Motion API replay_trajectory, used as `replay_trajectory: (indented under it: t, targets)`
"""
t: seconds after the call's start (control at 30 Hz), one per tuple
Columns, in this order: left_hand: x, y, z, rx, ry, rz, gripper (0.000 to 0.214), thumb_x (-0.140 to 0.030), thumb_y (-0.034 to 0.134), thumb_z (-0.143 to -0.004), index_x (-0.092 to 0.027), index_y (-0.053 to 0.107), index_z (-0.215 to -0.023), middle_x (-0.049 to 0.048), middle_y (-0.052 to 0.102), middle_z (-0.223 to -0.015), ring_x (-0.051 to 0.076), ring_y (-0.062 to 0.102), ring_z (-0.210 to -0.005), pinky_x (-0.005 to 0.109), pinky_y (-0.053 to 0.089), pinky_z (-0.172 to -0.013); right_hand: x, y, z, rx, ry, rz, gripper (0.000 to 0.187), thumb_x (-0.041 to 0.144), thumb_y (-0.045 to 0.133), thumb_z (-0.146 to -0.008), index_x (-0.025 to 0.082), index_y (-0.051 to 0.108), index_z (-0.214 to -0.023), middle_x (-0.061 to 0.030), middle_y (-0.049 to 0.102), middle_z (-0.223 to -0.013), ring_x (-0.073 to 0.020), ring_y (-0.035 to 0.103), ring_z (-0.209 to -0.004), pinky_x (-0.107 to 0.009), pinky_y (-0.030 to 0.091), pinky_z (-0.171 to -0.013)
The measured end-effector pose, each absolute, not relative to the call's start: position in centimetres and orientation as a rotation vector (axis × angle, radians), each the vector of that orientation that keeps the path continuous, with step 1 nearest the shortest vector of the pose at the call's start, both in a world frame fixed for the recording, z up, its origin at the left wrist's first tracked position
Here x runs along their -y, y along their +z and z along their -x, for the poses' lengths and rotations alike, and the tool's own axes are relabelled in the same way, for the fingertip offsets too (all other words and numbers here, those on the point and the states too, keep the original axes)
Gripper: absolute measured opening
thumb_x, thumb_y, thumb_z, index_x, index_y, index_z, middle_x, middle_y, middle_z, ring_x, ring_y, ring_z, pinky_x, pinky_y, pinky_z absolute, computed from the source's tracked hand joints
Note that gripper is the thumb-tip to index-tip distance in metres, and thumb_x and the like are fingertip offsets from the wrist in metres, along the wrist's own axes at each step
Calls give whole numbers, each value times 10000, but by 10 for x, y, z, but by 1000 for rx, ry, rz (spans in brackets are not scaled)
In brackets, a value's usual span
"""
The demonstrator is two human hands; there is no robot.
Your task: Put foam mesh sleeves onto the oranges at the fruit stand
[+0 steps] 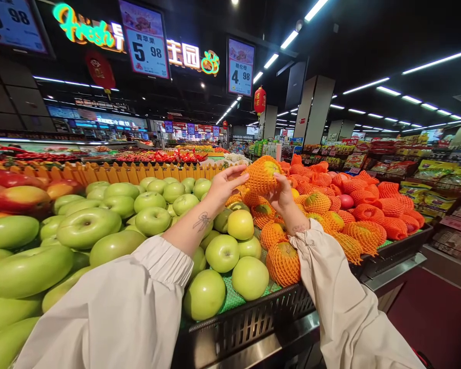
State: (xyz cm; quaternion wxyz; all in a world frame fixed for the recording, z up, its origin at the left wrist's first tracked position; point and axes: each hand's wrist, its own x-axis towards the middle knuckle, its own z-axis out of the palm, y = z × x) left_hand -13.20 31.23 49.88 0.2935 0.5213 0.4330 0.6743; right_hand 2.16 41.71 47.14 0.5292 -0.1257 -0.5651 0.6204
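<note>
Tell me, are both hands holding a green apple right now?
No, the left hand and right hand hold a netted fruit wrapped in orange foam mesh, above the green apples.

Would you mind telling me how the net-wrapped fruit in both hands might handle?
The netted fruit probably resists slipping: its orange foam mesh looks textured. Being rounded, it would likely roll if set loosely on the pile.

This was a supermarket's produce section — hanging price signs (pixel 146 43) showed 5.98 and 4.98, green apples (pixel 88 225) and net-wrapped fruit (pixel 318 202) lay heaped in black crates (pixel 253 318), and packaged goods filled the shelves (pixel 434 179) well beyond.
</note>
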Motion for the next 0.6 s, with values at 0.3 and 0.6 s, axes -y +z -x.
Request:
replay_trajectory:
  t: [0.3, 0.6]
  targets:
    - [-320, 495, 135, -1261, 1832, -1449, 366, -222, 801, -684, -122, 691, -1018, 83, 735, -981, 168, 665, -891, 281, 539, -785, -409, 476, -23, 1286, 1601, 265, 577, 606, 720, -603, 271, 555, -1044, -44, 702, -1249, -274, 668, -1150, -360, 631, -767]
    - [-317, 482, 140, -1757, 1455, -2500, 972, -158, 734, -657, -126, 348, -1548, 223, 417, -1578, 376, 414, -1488, 542, 373, -1226, -404, 476, -22, 1534, 1259, 217, 893, 329, 959, -454, 284, 499, -1218, 8, 734, -973, -215, 720, -942, -343, 591, -890]
